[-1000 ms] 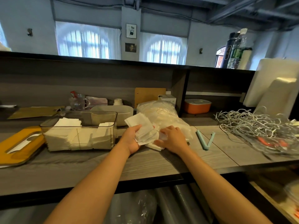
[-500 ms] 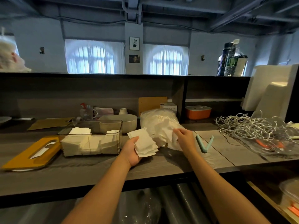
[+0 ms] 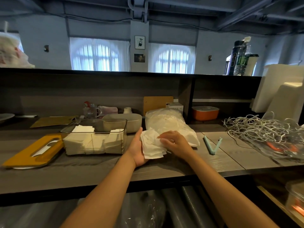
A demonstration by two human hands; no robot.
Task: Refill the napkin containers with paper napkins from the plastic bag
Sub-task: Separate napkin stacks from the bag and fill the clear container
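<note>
Both forearms reach in from the near edge of the worktop and meet just in front of the plastic bag. The left hand is turned palm up and slightly inward, thumb pointing away from the person, and cradles a loose stack of paper napkins against palm and fingers; the fingers themselves are hidden under the paper, so how far they curl cannot be told, but the stack rests in that hand. The right hand comes over from the right with its wrist bent and knuckles up, fingers curled onto the top of the same stack, fingertips pressing on the upper napkins.

The plastic bag lies on its side towards the rear edge of the worktop, its open end facing the hands, with more napkins showing at its mouth beside the right wrist. To the left of the hands stands the clear napkin container, partly filled with white napkins in two piles. Its yellow lid lies flat further left, near the left end. A pale green bag clip lies open to the right of the right hand, and a tangle of white cables sits near the right end.
</note>
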